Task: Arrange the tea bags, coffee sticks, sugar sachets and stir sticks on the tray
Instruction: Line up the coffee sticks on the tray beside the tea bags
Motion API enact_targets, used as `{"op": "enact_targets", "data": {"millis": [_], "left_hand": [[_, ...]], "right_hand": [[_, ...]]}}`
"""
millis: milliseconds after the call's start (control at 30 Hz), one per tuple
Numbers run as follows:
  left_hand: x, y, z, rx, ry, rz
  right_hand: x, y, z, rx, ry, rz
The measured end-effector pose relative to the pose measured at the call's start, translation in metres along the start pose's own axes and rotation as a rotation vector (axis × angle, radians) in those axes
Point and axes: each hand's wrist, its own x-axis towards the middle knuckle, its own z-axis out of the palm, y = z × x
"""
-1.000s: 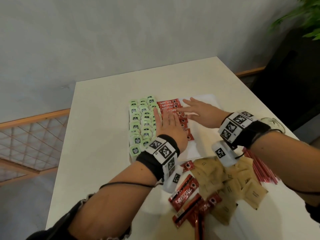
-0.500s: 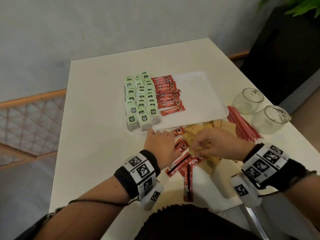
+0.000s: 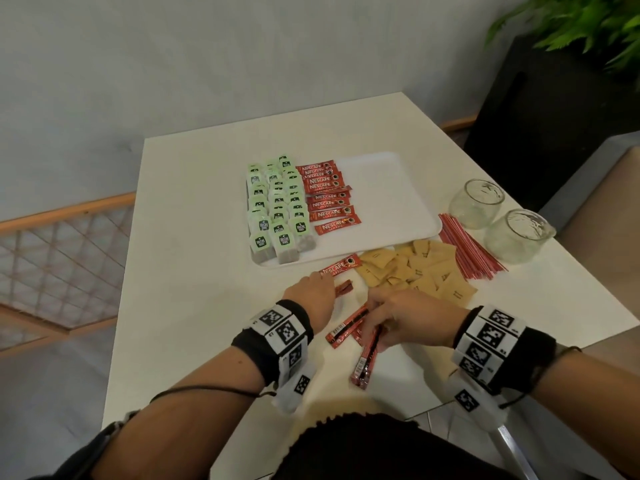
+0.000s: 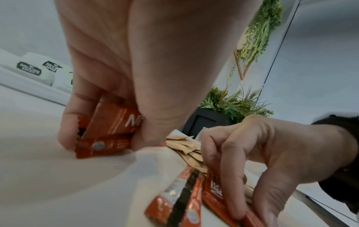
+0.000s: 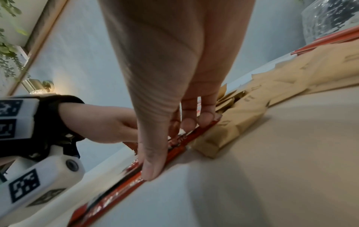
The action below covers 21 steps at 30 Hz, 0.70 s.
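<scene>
The left hand is pinching two coffee sticks on the bench, just before the tray. The right hand is gripping another stick, perhaps more. Tea bags are lying in rows on the tray; sachets and stir sticks are lying beside it.

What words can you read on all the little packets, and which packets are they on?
"NESCAFE CLASSIC": on the red coffee sticks on the tray, and on a loose stick by the left hand.
"McCoy": probably, on the green tea bags; small and blurred.
Brown sugar packets: print too small to read.
Sticks under the right hand: print blurred.
Wristbands: square codes, no words.
</scene>
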Motion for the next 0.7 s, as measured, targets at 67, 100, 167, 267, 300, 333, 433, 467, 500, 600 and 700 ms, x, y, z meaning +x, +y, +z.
{"op": "enact_targets", "data": {"millis": [67,100,167,267,300,333,433,467,500,600,700], "left_hand": [[-0.004,-0.003,0.000,-0.051,-0.017,-0.006],[-0.006,-0.004,-0.001,-0.080,-0.026,0.000],[-0.008,-0.007,-0.004,-0.147,-0.047,0.014],[-0.009,-0.011,-0.006,-0.297,-0.030,-0.011],[-0.009,-0.012,-0.008,-0.379,-0.003,-0.017],[-0.010,-0.012,-0.010,-0.457,0.029,-0.021],[-0.012,-0.011,-0.018,-0.598,0.146,-0.014],[-0.012,-0.011,-0.019,-0.631,0.176,-0.011],[-0.011,-0.012,-0.020,-0.677,0.199,-0.017],[-0.007,-0.015,-0.021,-0.901,0.179,-0.111],[-0.007,-0.016,-0.020,-1.189,0.084,-0.165]], "right_hand": [[0.000,0.001,0.002,0.007,-0.013,0.034],[0.001,0.001,0.002,0.004,-0.016,0.046],[0.002,0.002,0.004,-0.001,-0.018,0.063],[0.003,0.005,0.003,0.027,0.026,0.062],[0.002,0.006,0.002,0.042,0.063,0.054],[0.002,0.005,-0.001,0.059,0.104,0.047],[0.002,0.004,-0.013,0.141,0.172,0.065],[0.003,0.004,-0.017,0.166,0.175,0.079],[0.004,0.004,-0.022,0.188,0.170,0.091],[0.005,0.004,-0.032,0.283,0.173,0.150],[0.007,0.004,-0.040,0.310,0.234,0.179]]}}
